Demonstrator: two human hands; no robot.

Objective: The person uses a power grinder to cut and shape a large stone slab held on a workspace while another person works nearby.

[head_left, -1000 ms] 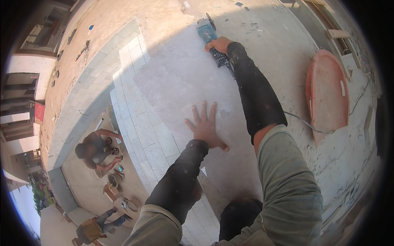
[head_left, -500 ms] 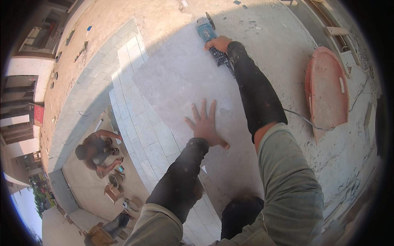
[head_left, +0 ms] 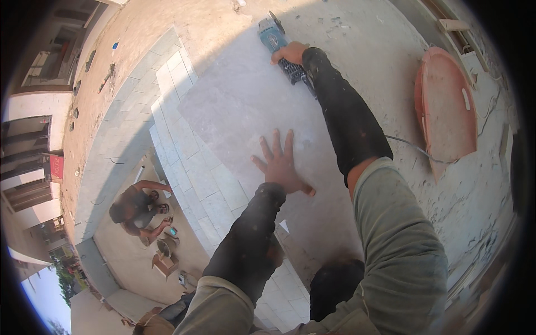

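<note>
My right hand [head_left: 291,53] is closed around a teal and black angle grinder [head_left: 272,37] at the far edge of a large pale grey slab [head_left: 220,84], its disc at the top. A cable crosses the floor beside my right forearm. My left hand [head_left: 279,162] lies flat on the slab below the grinder, fingers spread. The slab lies over rows of lighter rectangular tiles [head_left: 195,178]. Dark clothing of my leg shows at the slab's near end.
A pink plastic tub [head_left: 446,109] lies to the right. At lower left a person [head_left: 134,209] squats by a bucket [head_left: 166,245] and cardboard box [head_left: 164,265]; another person [head_left: 162,315] is partly hidden behind my left arm. Buildings [head_left: 33,151] line the left side.
The view has shifted slightly. The grinder in my right hand sits a little farther up-left in the picture. The person at lower left has moved rightward, mostly behind my left arm.
</note>
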